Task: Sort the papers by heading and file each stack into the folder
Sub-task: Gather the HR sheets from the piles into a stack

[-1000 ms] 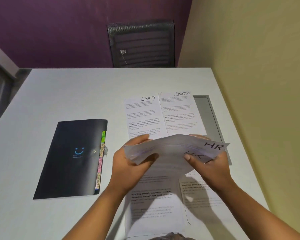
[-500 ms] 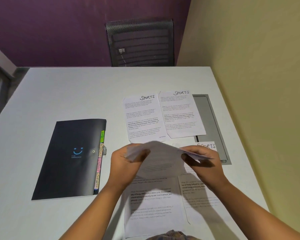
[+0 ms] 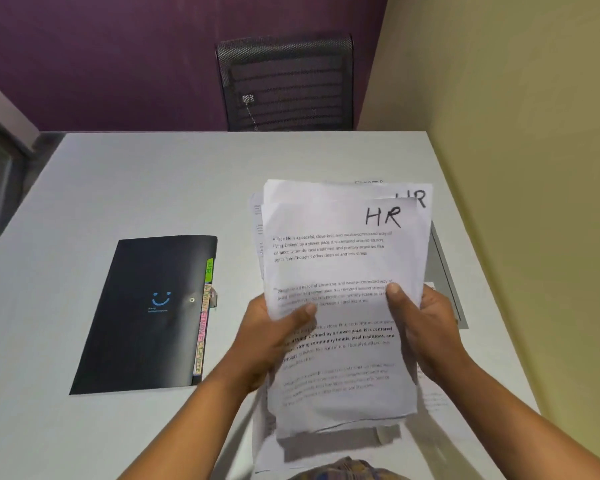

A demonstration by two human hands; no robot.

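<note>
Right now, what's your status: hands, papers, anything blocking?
Left hand and right hand both grip the HR stack, held above the table. Black folder lies closed, to its left. Nothing between them.

The papers (image 3: 343,258) at centre are thin, matt white sheets, slightly wavy at the edges. The folder (image 3: 142,317) at left looks like dark plastic with a soft sheen, with a small shiny stud (image 3: 191,300) on its flap and matt coloured tabs (image 3: 205,323) along its edge. The bench (image 3: 153,188) is smooth, pale and matt. The chair (image 3: 284,81) at top has a black mesh back.
</note>
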